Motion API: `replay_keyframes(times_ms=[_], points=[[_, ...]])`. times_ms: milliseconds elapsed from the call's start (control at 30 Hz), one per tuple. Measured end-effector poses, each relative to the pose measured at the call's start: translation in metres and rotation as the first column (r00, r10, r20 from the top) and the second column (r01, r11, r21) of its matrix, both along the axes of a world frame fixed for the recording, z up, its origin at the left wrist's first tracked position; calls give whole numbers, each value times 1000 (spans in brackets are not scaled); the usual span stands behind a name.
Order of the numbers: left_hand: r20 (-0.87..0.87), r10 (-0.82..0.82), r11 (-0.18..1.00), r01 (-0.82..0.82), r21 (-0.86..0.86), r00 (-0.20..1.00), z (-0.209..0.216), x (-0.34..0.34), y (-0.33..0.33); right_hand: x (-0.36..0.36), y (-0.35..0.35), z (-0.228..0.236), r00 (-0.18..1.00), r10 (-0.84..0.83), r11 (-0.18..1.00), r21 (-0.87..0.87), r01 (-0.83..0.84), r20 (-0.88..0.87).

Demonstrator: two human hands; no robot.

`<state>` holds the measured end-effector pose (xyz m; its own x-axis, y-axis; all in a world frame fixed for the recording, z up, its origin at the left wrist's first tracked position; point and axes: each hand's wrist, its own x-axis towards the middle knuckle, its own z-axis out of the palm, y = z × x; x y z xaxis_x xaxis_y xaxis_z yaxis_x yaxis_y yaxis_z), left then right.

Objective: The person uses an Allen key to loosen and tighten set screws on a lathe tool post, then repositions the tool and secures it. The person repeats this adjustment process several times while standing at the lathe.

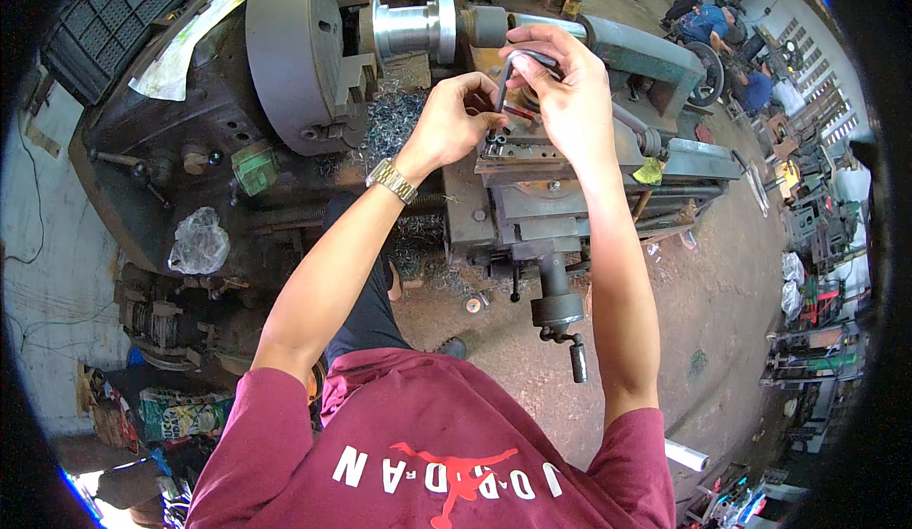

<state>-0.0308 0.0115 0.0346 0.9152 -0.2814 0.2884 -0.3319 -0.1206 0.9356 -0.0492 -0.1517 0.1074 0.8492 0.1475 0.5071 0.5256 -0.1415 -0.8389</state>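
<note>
My right hand [570, 87] grips the bent upper part of a dark L-shaped hex key [504, 87] between thumb and fingers. The key's straight leg points down toward the screws [498, 140] on the lathe's tool post [522, 152]. Close by on the left, my left hand [448, 122] pinches the lower end of the key with thumb and forefinger; its exact tip is hidden by the fingers. Behind both hands, a shiny spool-shaped metal workpiece [407, 29] sits between the jaws of the large chuck [290, 54] and the tailstock end [486, 26].
Metal chips [394, 135] lie piled below the chuck. A crank handle [578, 358] hangs from the carriage front, near my right forearm. Control levers [133, 163] and a plastic bag [199, 241] are on the headstock's front side. People [708, 24] work at the far right.
</note>
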Motion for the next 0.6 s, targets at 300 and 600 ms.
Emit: replay_keyframes(times_ms=[300,600], points=[[32,-138,990,139,-38,990,-2,-3,-14,25,4,-39,851,519,523,817,-242,-80],[88,122,988,-129,83,989,-1,-6,-13,5,7,-7,991,75,996,-63,-68,112]])
